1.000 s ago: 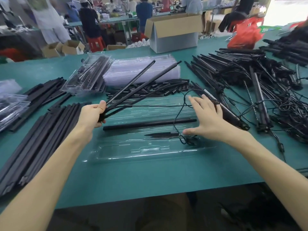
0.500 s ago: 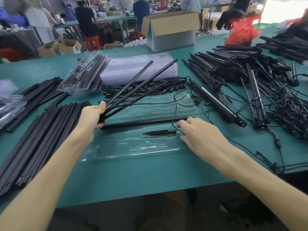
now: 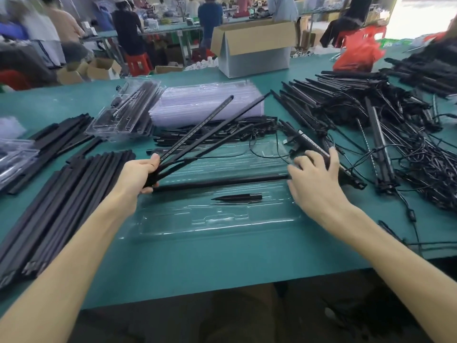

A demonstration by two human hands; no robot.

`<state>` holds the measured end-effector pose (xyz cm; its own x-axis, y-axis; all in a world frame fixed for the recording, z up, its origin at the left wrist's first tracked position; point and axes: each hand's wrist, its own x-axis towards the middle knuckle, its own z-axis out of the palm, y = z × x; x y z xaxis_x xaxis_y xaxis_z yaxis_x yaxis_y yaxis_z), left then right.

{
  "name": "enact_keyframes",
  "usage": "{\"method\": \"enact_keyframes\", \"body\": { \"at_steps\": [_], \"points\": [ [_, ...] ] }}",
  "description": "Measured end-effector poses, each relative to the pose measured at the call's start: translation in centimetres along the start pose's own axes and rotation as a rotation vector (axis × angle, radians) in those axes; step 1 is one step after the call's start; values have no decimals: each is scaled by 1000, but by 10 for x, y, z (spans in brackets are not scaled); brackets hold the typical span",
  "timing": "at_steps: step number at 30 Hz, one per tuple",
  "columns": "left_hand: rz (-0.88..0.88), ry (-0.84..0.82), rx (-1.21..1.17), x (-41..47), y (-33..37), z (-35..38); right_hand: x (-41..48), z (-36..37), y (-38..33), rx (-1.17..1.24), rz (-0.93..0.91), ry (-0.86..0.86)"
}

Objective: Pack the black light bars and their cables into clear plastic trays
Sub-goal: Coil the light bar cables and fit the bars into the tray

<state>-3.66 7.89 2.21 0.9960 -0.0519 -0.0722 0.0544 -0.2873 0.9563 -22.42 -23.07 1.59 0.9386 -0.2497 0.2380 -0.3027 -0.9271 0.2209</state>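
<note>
Here the left hand grips one end of a few black light bars, which fan up over the far side of the clear tray. The right hand lies with fingers spread on another bar at the tray's right edge. One long bar lies in the tray, with bare table in front, a row of bars close on the left and a heap of bars and cables on the right.
</note>
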Motion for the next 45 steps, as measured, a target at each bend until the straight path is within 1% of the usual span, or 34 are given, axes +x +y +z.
{"method": "enact_keyframes", "body": {
  "at_steps": [2, 5, 7, 10, 12, 15, 18, 20, 23, 25, 27, 30, 35, 37, 39, 42, 45],
  "points": [
    [13, -19, 55, -1, 1, 0, 2, 2, -6, 112, -4, 96],
    [27, -75, 103, -5, 2, 0, 3, -4, -17, 324, -73, 313],
    [40, -112, 129, -7, 4, -2, 2, -9, -25, 395, -140, 363],
    [44, -173, 143, -10, 8, -9, -1, -10, -35, 441, -218, 304],
    [44, -208, 177, -13, 9, -15, -1, -6, -40, 462, -264, 212],
    [49, -260, 240, -18, 8, -23, -3, 2, -44, 522, -272, 122],
    [33, -309, 237, -22, 7, -28, -4, 8, -42, 710, -218, 82],
    [36, -337, 226, -24, 7, -30, -3, 9, -39, 904, -136, 24],
    [83, -423, 245, -28, 6, -31, -1, 8, -34, 1149, -12, -49],
    [133, -472, 270, -31, 6, -30, 1, 9, -30, 1264, 36, -59],
    [164, -486, 274, -32, 6, -27, 2, 9, -27, 1354, 51, -29],
    [203, -438, 278, -33, 7, -22, 2, 10, -23, 1353, 9, 47],
    [215, -406, 261, -36, 8, -13, 1, 9, -27, 1316, -89, -33],
    [219, -404, 260, -38, 8, -8, 2, 10, -26, 1314, -81, -48],
    [212, -415, 239, -41, 8, -3, 2, 11, -25, 1241, -77, -83],
    [194, -463, 210, -45, 9, 2, 1, 12, -28, 1073, -194, -88],
    [182, -534, 189, -48, 10, 5, -1, 13, -32, 1022, -279, -85]
  ]
}}
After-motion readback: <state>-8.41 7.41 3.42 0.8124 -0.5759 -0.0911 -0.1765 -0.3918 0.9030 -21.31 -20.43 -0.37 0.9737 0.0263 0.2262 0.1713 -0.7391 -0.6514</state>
